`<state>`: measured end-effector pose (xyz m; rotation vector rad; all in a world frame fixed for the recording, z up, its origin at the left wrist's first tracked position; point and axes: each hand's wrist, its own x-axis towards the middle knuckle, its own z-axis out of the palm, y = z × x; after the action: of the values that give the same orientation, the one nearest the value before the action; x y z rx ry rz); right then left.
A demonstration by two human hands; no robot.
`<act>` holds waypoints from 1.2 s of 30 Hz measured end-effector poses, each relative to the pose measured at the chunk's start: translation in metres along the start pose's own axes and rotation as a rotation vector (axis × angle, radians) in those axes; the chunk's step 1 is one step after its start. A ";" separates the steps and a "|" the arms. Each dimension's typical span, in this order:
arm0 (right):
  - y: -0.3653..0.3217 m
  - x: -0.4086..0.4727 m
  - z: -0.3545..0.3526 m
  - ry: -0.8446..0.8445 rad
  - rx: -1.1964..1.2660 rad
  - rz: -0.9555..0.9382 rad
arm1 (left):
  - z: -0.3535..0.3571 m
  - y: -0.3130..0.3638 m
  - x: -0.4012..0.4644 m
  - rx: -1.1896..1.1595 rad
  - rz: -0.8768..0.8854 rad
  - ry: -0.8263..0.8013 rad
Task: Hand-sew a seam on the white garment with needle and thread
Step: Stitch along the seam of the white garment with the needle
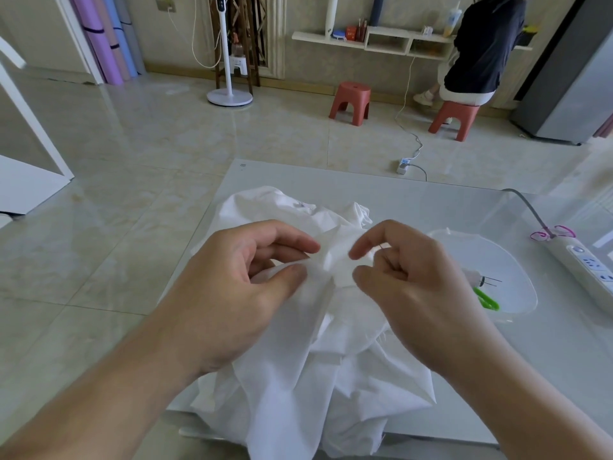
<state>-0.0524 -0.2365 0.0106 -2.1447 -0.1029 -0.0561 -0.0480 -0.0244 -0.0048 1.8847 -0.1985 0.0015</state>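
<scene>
Both hands are pinching the white garment (pixel 298 370) at frame centre, left hand (pixel 232 293) gathering a limp, light fold, right hand (pixel 408 287) holding what looks like the needle (pixel 381 248).

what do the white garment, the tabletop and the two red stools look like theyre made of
White garment: thin woven cloth, probably cotton, matte; it crumples into soft folds.
Tabletop: looks like glass or a glossy pale panel; it mirrors the room and has a sharp edge.
Red stools: likely moulded plastic, semi-matte; each is one piece with rounded legs.
</scene>
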 end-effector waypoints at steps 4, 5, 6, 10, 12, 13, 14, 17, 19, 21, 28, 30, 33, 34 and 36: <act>-0.006 -0.007 0.008 -0.203 0.120 -0.075 | 0.000 0.002 -0.001 -0.012 0.007 -0.041; -0.005 -0.007 0.012 -0.212 0.101 -0.077 | 0.001 0.003 -0.001 -0.019 0.010 -0.047; -0.004 -0.006 0.015 -0.204 0.076 -0.074 | 0.001 0.003 -0.001 -0.023 0.013 -0.050; -0.001 -0.004 0.023 -0.128 0.038 -0.073 | 0.002 0.004 -0.002 -0.033 -0.001 -0.085; 0.000 -0.004 0.023 -0.129 0.056 -0.074 | 0.000 0.003 -0.003 -0.024 0.001 -0.093; 0.001 -0.004 0.023 -0.134 0.071 -0.074 | 0.000 0.002 -0.002 -0.019 0.002 -0.092; 0.002 -0.004 0.022 -0.137 0.088 -0.072 | -0.001 0.001 -0.002 -0.015 0.002 -0.088; 0.005 -0.002 0.020 -0.125 0.135 -0.048 | -0.001 0.001 0.000 0.010 -0.022 -0.064; 0.006 -0.001 0.019 -0.119 0.165 -0.046 | -0.001 0.002 0.001 0.029 -0.038 -0.068; 0.006 -0.001 0.019 -0.118 0.194 -0.049 | 0.000 0.001 0.001 0.051 -0.069 -0.072; 0.009 0.002 0.016 -0.139 0.264 -0.043 | -0.003 0.004 0.003 0.085 -0.155 -0.100; 0.010 0.003 0.016 -0.140 0.287 -0.036 | -0.003 0.004 0.002 0.049 -0.154 -0.090; 0.010 0.004 0.016 -0.139 0.306 -0.007 | -0.004 0.005 0.001 -0.018 -0.154 -0.118; 0.010 0.004 0.016 -0.140 0.294 0.000 | -0.004 0.005 0.000 -0.033 -0.153 -0.130; 0.008 0.003 0.015 -0.141 0.275 0.019 | -0.004 0.005 0.000 -0.049 -0.146 -0.131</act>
<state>-0.0482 -0.2285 -0.0038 -1.8727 -0.1630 0.1145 -0.0481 -0.0221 0.0016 1.8473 -0.1481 -0.2251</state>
